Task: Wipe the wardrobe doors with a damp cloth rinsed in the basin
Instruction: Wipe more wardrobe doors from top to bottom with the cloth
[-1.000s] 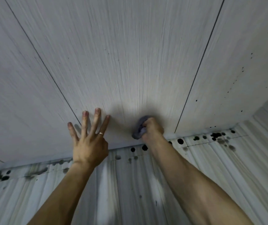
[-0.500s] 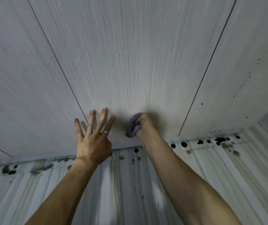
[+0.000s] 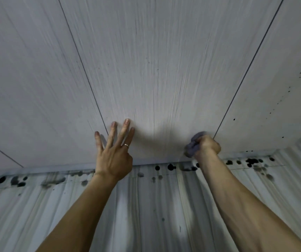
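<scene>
Grey woodgrain wardrobe doors [image 3: 164, 70] fill the head view as a person wipes along the foot of the middle panel. 3 panels show, split by 2 thin dark seams. The cloth [image 3: 191, 148], a small bluish-grey wad, is bunched in the right hand [image 3: 208, 147]. Its curled fingers wrap tightly round the cloth and press it to the door just above the bottom edge, beside the right-hand seam [image 3: 237, 91]. The left hand [image 3: 113, 159] lies flat against the same panel near the other seam, fingers [image 3: 126, 128] straight and spread, gripping nothing. A ring [image 3: 126, 145] shows on 1 of them. Both forearms reach forward, well apart, the right wrist straight behind the fist and the left apparently bracing the body.

Wiping looks to be under way low on the middle panel. No wet sheen separates cleaned surface from uncleaned, so how much of that panel is done cannot be told. The right panel [image 3: 282, 70] carries a scatter of dark specks, which suggests it awaits the cloth; the left panel [image 3: 27, 79] gives no clue. The basin is out of view. Below the doors, the streaked pale floor [image 3: 146, 215] shows dark blotches [image 3: 171, 167] along their foot.
</scene>
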`<state>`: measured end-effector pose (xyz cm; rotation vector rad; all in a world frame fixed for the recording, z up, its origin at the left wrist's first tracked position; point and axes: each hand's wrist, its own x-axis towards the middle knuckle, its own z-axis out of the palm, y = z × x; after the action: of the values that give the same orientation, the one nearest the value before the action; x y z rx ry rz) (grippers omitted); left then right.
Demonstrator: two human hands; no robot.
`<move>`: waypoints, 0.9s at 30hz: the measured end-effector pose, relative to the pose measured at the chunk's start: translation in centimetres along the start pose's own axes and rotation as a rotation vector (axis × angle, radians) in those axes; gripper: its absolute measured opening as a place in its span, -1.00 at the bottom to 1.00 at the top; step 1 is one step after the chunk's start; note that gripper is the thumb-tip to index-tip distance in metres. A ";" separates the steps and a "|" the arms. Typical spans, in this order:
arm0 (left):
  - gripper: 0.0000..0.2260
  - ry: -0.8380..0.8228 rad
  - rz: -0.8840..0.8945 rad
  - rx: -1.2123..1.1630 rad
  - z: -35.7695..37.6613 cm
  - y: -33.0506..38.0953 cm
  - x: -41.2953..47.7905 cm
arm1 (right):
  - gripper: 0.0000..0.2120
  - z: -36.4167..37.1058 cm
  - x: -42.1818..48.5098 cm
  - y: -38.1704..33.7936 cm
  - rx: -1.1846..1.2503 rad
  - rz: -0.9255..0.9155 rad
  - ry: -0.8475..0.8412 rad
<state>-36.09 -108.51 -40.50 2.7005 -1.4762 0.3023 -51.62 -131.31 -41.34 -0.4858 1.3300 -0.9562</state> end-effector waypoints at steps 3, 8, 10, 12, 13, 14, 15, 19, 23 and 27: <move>-0.18 0.016 -0.110 -0.097 0.0 -1.6 -1.0 | -0.83 3.8 -3.6 -1.2 -0.117 -0.584 0.007; -0.09 0.003 -0.234 -0.169 0.3 -5.8 -3.0 | -0.88 6.8 -6.8 0.7 -0.397 -1.632 -0.019; -0.07 -0.008 -0.240 -0.175 0.4 -6.9 -3.1 | -0.85 5.8 -4.1 4.4 -0.695 -1.856 -0.191; -0.06 -0.012 -0.234 -0.175 0.6 -7.5 -2.9 | -0.74 4.3 -1.3 8.3 -1.035 -2.036 -0.414; -0.05 -0.017 -0.223 -0.173 0.6 -7.6 -2.9 | -0.68 3.7 -0.3 9.8 -1.183 -2.107 -0.503; -0.05 -0.016 -0.209 -0.171 0.7 -7.7 -2.8 | -0.66 3.2 0.0 10.7 -1.286 -2.158 -0.553; -0.05 -0.003 -0.195 -0.169 1.0 -8.1 -2.7 | -0.66 3.2 -0.1 11.0 -1.338 -2.189 -0.559; -0.03 -0.001 -0.171 -0.176 1.8 -9.0 -2.6 | -0.74 7.0 -4.9 7.7 -0.987 -2.204 -0.373; 0.00 0.003 -0.199 -0.197 2.4 -8.4 -2.4 | -0.85 11.8 -9.1 5.8 -0.734 -2.218 -0.247; 0.00 0.000 -0.199 -0.173 2.5 -8.8 -2.4 | -0.73 10.1 -6.1 11.5 -1.272 -2.516 -0.830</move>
<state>-29.66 -102.09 -43.02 2.6775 -1.1611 0.1570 -38.21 -122.21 -44.46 -3.3932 -0.4631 -1.0631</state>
